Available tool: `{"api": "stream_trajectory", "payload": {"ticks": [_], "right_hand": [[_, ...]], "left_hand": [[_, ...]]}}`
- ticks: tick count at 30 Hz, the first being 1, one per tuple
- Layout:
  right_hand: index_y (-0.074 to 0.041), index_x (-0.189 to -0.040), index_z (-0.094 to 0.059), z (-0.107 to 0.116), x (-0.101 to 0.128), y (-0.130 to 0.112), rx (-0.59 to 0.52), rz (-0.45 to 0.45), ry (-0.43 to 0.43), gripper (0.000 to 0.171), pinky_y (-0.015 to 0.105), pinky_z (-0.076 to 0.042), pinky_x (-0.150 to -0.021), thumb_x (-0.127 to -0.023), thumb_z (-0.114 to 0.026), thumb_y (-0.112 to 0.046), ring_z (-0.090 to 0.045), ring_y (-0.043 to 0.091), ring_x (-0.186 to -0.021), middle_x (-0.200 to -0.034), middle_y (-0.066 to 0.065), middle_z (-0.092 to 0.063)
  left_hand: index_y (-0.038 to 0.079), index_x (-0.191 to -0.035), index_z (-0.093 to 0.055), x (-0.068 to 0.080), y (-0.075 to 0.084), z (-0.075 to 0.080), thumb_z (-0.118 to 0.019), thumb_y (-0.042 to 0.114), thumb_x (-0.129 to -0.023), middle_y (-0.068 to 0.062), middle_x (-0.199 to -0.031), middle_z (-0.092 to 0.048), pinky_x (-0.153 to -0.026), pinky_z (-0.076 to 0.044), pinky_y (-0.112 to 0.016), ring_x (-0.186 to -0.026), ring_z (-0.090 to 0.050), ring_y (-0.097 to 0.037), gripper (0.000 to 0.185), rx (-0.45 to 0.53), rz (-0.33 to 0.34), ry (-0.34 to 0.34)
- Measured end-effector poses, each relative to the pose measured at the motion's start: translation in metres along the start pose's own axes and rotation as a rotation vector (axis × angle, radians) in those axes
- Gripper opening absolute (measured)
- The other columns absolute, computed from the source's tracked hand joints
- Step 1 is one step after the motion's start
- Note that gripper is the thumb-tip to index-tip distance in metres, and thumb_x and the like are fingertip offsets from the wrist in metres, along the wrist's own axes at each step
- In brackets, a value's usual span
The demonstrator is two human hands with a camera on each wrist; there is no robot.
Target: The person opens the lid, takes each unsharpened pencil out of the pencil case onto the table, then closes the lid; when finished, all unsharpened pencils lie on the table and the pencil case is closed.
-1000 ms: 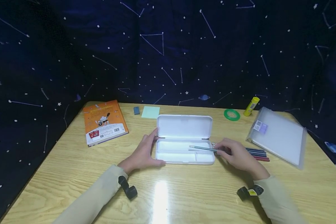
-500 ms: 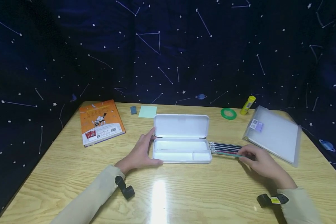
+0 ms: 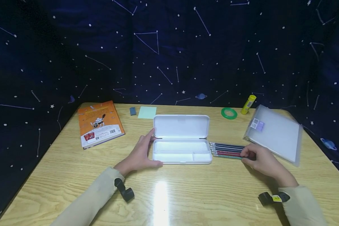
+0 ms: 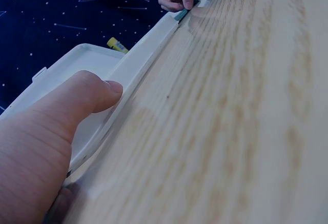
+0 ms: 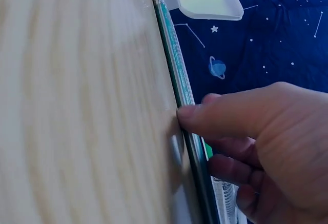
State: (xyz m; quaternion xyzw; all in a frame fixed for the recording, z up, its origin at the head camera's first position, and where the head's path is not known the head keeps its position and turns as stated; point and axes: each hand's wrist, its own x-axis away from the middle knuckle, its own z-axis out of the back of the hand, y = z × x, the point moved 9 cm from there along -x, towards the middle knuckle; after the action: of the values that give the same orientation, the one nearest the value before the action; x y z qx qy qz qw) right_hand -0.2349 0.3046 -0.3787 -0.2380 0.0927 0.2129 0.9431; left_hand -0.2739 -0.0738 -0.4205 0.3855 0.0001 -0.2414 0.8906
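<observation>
The right hand (image 5: 266, 142) fills the lower right of the frame. Its thumb presses a green pencil (image 5: 177, 65) on the wooden table (image 5: 77, 106).

Rest of the worktop (image 3: 73, 169) is light wood grain, with an orange book (image 3: 99, 122) lying flat at the back left, and a small blue-grey eraser (image 3: 132, 110) just beside a pale green sticky note pad (image 3: 147, 112) behind it. Over on the right there's a green tape roll (image 3: 229, 113) near a yellow glue stick (image 3: 248, 104), plus a frosted plastic folder (image 3: 275, 133) lying at an angle. Backdrop is a dark blue starry cloth (image 3: 169, 50).
</observation>
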Motion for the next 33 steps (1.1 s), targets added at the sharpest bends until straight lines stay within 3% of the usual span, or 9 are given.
{"api": "stream_trajectory", "payload": {"ticks": [10,20,26,33], "right_hand": [[-0.013,-0.081,-0.063,-0.002,-0.006,0.002,-0.018,-0.021,0.009,0.026,0.021,-0.042,-0.057,-0.070,-0.078,0.005,-0.046,-0.002,-0.065,-0.074,-0.006,-0.056],[-0.011,-0.086,-0.064,-0.012,-0.030,-0.009,-0.053,-0.021,-0.077,0.022,0.021,-0.040,-0.057,-0.073,-0.079,-0.002,-0.045,0.003,-0.066,-0.076,-0.005,-0.055],[-0.011,-0.089,-0.066,-0.024,-0.057,-0.031,-0.060,-0.022,-0.111,0.011,0.022,-0.040,-0.059,-0.082,-0.074,-0.008,-0.047,0.008,-0.068,-0.077,-0.005,-0.057],[-0.008,-0.093,-0.068,-0.039,-0.089,-0.077,-0.082,0.052,-0.172,0.009,0.024,-0.043,-0.064,-0.085,-0.070,-0.008,-0.051,0.013,-0.073,-0.078,-0.004,-0.059]], "left_hand": [[0.011,-0.155,-0.009,0.001,0.001,0.001,-0.087,0.041,-0.061,-0.005,-0.137,-0.050,-0.101,-0.039,-0.040,-0.111,-0.039,-0.016,0.126,0.003,-0.005,-0.005],[0.011,-0.155,-0.008,0.001,0.002,0.001,-0.086,0.041,-0.061,-0.007,-0.137,-0.050,-0.102,-0.039,-0.041,-0.111,-0.039,-0.017,0.126,-0.004,-0.012,-0.003],[0.011,-0.155,-0.008,0.001,0.001,0.001,-0.086,0.041,-0.061,-0.005,-0.138,-0.050,-0.102,-0.038,-0.041,-0.111,-0.039,-0.017,0.126,-0.001,-0.008,-0.003],[0.012,-0.156,-0.008,-0.001,0.001,0.000,-0.087,0.041,-0.061,-0.004,-0.137,-0.050,-0.102,-0.039,-0.041,-0.112,-0.040,-0.016,0.127,-0.002,-0.016,-0.001]]}}
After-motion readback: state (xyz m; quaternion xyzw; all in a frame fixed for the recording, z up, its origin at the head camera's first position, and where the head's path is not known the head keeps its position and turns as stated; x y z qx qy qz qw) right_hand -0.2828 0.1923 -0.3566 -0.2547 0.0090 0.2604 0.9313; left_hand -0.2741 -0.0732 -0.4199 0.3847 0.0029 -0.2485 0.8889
